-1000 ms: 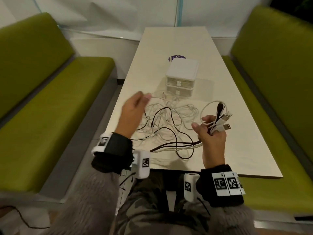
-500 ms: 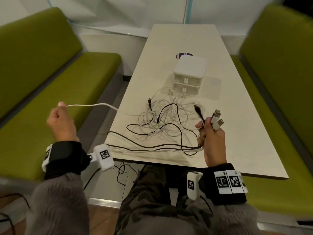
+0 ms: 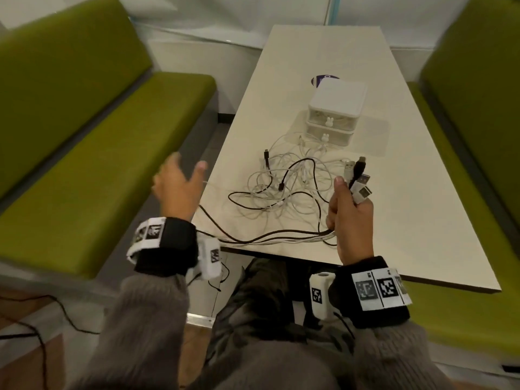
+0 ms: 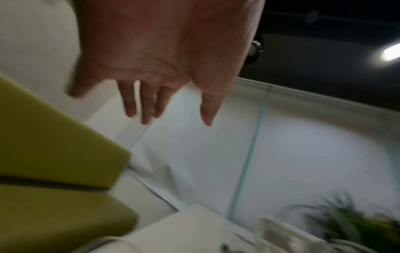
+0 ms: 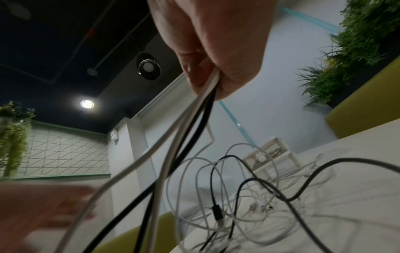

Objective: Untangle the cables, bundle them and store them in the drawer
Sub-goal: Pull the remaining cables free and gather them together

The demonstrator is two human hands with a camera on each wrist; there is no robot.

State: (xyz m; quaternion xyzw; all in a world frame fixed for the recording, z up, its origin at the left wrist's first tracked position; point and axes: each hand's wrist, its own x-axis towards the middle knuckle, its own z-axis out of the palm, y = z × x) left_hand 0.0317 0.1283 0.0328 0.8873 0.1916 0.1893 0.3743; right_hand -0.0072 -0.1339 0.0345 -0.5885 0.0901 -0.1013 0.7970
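Observation:
A tangle of white and black cables [image 3: 292,190] lies on the cream table [image 3: 422,209], in front of a small white two-drawer box [image 3: 336,108] with both drawers closed. My right hand [image 3: 349,209] grips a bunch of cable ends, with several USB plugs [image 3: 358,181] sticking up above the fist. From the bottom of the fist the cables [image 5: 194,123] trail left along the table's near edge. My left hand [image 3: 180,181] hovers left of the table edge, fingers [image 4: 147,106] spread, holding nothing.
Green benches [image 3: 98,164] flank the table on both sides. A round blue sticker [image 3: 323,79] lies behind the drawer box. A thin black wire [image 3: 42,330] runs over the floor at lower left. Plants [image 5: 357,34] hang beside the right bench.
My left hand has let go of the white cable it had pulled out to the left and has swung back toward the table, now open. The right hand keeps its grip.

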